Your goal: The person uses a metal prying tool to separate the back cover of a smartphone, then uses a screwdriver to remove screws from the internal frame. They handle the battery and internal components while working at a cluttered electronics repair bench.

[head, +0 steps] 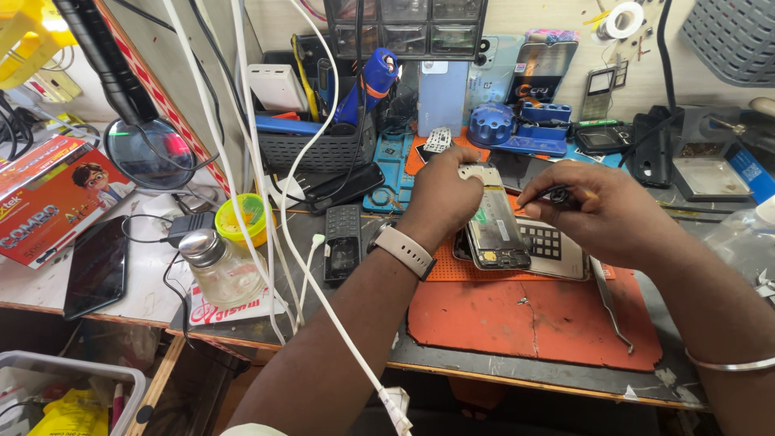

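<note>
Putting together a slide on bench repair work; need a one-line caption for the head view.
Left hand holds an opened phone above an orange mat while right hand applies a dark tool.

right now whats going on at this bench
A person is working on an opened phone over an orange mat. The left hand holds the phone up by its top end, and the right hand holds a thin dark tool with its tip at the phone's upper edge. Tweezers lie on the mat to the right, and a keypad phone lies to the left.
</note>
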